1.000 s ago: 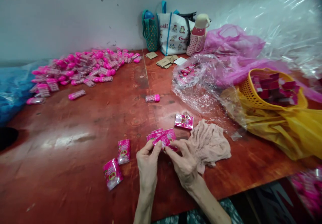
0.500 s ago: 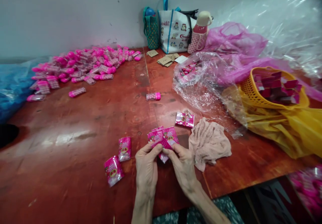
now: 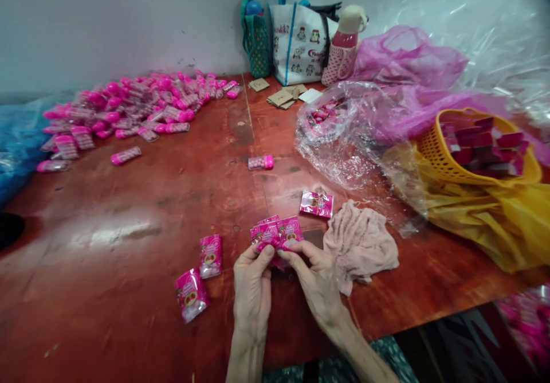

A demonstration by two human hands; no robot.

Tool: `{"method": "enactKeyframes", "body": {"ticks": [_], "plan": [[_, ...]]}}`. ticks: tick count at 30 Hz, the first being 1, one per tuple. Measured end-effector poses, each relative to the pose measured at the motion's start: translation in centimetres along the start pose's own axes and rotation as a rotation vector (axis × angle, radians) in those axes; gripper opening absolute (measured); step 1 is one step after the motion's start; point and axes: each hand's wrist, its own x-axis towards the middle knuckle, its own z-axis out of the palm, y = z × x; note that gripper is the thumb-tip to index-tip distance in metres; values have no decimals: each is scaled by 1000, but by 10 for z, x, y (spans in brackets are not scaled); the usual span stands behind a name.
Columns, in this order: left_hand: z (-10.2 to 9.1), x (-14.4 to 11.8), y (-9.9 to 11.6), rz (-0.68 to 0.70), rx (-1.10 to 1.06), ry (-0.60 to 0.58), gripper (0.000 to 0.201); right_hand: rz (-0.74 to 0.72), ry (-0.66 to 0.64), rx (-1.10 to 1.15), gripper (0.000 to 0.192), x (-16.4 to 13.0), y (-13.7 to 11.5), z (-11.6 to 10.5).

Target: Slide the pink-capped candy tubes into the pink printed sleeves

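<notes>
Both hands [image 3: 283, 282] pinch glossy, crinkled pink sachets [image 3: 277, 235].

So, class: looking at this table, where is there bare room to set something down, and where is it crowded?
Bare wood lies left of the two loose sachets, reaching up to the pile of pink tubes, and between the lone tube and the hands. It is crowded around the left hand and right hand, which hold sachets, by the cloth, and at right with plastic bags and basket.

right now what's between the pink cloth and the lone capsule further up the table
In the head view, one pink packet lies on the bare table between the cloth and the capsule, close to the cloth's upper left edge.
</notes>
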Motion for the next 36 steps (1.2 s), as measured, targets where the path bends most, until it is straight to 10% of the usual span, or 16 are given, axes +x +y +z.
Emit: {"method": "enactKeyframes", "body": {"ticks": [8,12,19,30,36], "plan": [[-3,-3,-2,320,301,36,37,-224,-32,-197,25,5,3,-2],[-8,-3,3,570,539,-17,17,-236,-65,-212,29,5,4,-1],[-17,2,19,389,631,-270,7,-324,-163,-294,28,7,2,-1],[-33,3,28,272,172,135,10,-152,-272,-236,24,14,-17,7],[-50,15,47,179,-98,367,31,-370,-6,-545,28,96,-52,32]]}}
